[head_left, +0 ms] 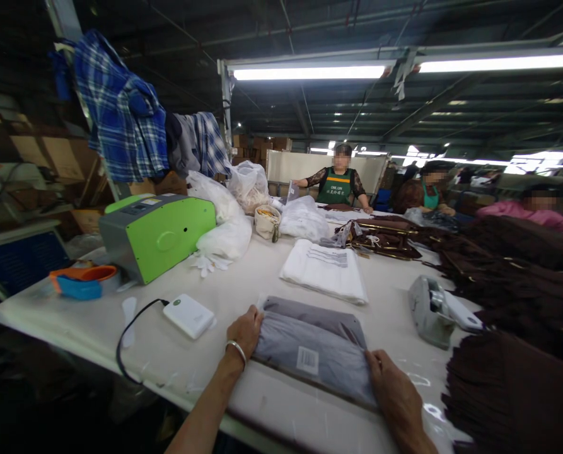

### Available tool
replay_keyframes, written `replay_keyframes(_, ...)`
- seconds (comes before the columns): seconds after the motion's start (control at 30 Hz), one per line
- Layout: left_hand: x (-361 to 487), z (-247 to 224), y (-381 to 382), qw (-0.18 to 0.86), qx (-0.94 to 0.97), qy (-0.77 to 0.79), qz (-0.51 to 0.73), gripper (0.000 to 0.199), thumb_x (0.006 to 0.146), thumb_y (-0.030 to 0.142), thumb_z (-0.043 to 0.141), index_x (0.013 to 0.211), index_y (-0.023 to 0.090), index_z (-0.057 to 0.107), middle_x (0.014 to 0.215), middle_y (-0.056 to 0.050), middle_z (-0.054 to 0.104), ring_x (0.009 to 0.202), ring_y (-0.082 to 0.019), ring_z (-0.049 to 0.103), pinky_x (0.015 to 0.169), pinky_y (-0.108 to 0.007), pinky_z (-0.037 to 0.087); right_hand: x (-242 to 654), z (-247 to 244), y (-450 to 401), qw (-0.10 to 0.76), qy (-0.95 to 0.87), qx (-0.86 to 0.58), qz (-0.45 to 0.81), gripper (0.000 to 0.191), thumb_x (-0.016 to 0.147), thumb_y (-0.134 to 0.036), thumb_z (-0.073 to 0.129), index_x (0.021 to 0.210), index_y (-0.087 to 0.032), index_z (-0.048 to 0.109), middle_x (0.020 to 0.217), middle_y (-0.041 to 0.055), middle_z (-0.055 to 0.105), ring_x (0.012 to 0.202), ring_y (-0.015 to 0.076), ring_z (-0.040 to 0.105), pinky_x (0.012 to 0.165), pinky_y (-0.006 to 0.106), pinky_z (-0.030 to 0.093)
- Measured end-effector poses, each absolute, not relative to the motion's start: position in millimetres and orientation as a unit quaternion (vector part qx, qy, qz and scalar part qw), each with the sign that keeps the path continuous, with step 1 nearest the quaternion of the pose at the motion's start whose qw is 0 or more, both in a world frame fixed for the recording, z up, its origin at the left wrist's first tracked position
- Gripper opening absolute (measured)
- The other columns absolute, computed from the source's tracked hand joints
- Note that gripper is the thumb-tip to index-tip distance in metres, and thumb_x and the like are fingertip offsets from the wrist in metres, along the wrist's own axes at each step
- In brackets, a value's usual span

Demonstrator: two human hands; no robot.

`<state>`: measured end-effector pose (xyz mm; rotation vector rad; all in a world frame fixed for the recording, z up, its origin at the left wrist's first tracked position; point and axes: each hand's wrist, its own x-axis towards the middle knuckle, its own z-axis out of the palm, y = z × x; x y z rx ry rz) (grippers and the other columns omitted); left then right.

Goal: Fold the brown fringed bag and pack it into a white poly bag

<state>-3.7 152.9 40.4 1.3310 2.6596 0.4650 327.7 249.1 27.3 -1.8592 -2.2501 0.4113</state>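
A grey folded garment (314, 353) with a white barcode label lies flat on the white worktable (87, 321), close to its near edge. My left hand (244, 331), with a metal bangle on the wrist, grips the garment's left side. My right hand (389, 391) holds its lower right corner. Left of the garment sits a white power bank (189, 315) with a black cable. A folded white garment (323, 271) lies beyond it, apart from both hands.
A green-and-grey machine (156, 236) and a blue-and-orange tape roll (85, 282) stand at left. White plastic bags (224, 221) lie behind them. A grey handheld device (430, 309) sits beside stacked brown garments (512, 296). A co-worker in a green vest (340, 180) stands across the table.
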Motion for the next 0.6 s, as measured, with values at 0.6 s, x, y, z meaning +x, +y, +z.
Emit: replay_keyframes(0.6,-4.3,41.0,140.5,0.060,0.418,0.881,0.215,0.021,0.096,0.033,0.035,0.088,0.024,0.053,0.091,-0.003,0.071,0.086,-0.020,0.068,0.067,-0.028,0.042,335.9,2.3,279.1,0.273,-0.722,-0.583,0.255,0.033,0.082,-0.054,0.038,0.084,-0.031,0.061,0.082,0.0001,0.073,0.078,0.0215,0.069,0.067,0.027,0.049)
